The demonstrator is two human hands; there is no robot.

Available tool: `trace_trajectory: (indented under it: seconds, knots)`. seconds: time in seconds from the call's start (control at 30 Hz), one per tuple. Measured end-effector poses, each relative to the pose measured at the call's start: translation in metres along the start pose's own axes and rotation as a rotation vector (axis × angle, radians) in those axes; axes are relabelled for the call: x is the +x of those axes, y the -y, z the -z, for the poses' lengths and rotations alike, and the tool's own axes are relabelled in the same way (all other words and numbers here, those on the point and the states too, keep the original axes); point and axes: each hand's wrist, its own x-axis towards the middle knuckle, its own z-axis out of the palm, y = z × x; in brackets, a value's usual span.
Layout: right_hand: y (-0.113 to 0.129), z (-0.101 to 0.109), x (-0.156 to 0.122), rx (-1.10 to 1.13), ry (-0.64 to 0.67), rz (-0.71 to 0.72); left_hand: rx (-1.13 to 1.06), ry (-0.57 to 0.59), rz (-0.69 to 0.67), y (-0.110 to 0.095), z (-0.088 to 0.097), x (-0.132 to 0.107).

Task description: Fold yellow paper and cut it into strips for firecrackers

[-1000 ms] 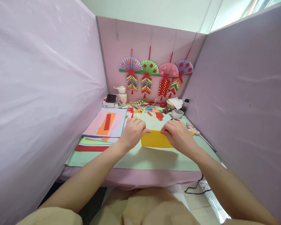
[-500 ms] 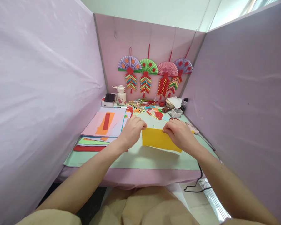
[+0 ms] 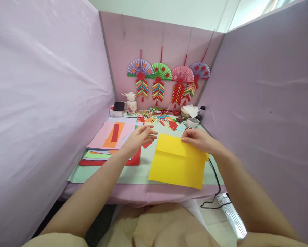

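Note:
A yellow sheet of paper (image 3: 178, 169) with a crease across its upper part hangs over the near side of the table, its lower edge reaching the front. My right hand (image 3: 198, 139) pinches it near the top edge. To the left of the sheet is my left hand (image 3: 139, 139), fingers spread and holding nothing, a small gap from the paper. Just below that hand lies a red scrap (image 3: 147, 144). A stack of coloured paper, with a pink sheet (image 3: 98, 135) on top, sits beyond my left forearm. On it rest an orange piece (image 3: 120, 129) and a dark red strip (image 3: 115, 133).
Coloured paper scraps (image 3: 157, 115) litter the back of the table. A bottle (image 3: 131, 104) and a box with a phone (image 3: 118, 109) stand back left; a tape roll (image 3: 192, 122) and a bowl (image 3: 188, 111) back right. Paper fan ornaments (image 3: 161, 72) hang on the rear panel.
My left hand has let go of the yellow paper and moved slightly left, its fingers opening. The sheet has swung down and toward me, showing more of its face, still in my right hand.

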Motion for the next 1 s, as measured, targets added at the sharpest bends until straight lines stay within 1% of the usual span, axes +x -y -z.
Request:
trace_trajectory:
  seconds: [0.03,0.07,0.1,0.13,0.17,0.2,0.23,0.27,0.33,0.4,0.47,0.53,0.6,0.67,0.77,0.83,0.9,1.0]
  knots:
    - [-0.007,-0.001,0.007,0.012,0.043,-0.011,-0.036,-0.032,0.031,0.008,-0.002,0.002]
    - [-0.014,-0.004,0.016,-0.004,0.077,-0.021,-0.031,-0.097,0.018,0.018,-0.004,0.005]
    - [-0.022,-0.009,0.026,-0.049,0.107,-0.029,0.015,-0.171,-0.029,0.028,-0.008,0.007]
    - [-0.029,-0.016,0.038,-0.113,0.135,-0.043,0.096,-0.239,-0.097,0.039,-0.012,0.009]
    - [-0.036,-0.024,0.049,-0.180,0.156,-0.063,0.207,-0.278,-0.168,0.049,-0.017,0.011]
    - [-0.044,-0.033,0.060,-0.201,0.162,-0.070,0.337,-0.273,-0.229,0.060,-0.022,0.012]
    - [-0.050,-0.044,0.070,-0.214,0.157,-0.076,0.471,-0.234,-0.272,0.071,-0.027,0.014]
    - [-0.057,-0.054,0.079,-0.228,0.146,-0.084,0.607,-0.154,-0.303,0.081,-0.032,0.014]
    - [-0.070,-0.076,0.091,-0.261,0.095,-0.101,0.825,0.053,-0.324,0.098,-0.041,0.015]
    - [-0.081,-0.094,0.095,-0.287,0.032,-0.106,0.983,0.239,-0.308,0.111,-0.047,0.015]
    - [-0.090,-0.107,0.091,-0.309,-0.052,-0.100,1.095,0.362,-0.253,0.119,-0.052,0.014]
    - [-0.094,-0.116,0.084,-0.326,-0.152,-0.089,1.172,0.428,-0.187,0.121,-0.054,0.013]
    - [-0.094,-0.123,0.075,-0.332,-0.231,-0.069,1.223,0.449,-0.153,0.121,-0.056,0.012]
    - [-0.090,-0.130,0.066,-0.325,-0.263,-0.036,1.242,0.429,-0.179,0.120,-0.058,0.012]
    - [-0.085,-0.140,0.053,-0.303,-0.236,0.016,1.231,0.343,-0.221,0.120,-0.064,0.014]
    - [-0.084,-0.145,0.043,-0.296,-0.193,0.033,1.229,0.294,-0.217,0.122,-0.067,0.016]
    - [-0.087,-0.146,0.033,-0.315,-0.139,0.024,1.242,0.275,-0.201,0.125,-0.069,0.016]
    - [-0.092,-0.142,0.022,-0.395,-0.047,-0.032,1.262,0.278,-0.170,0.130,-0.068,0.015]
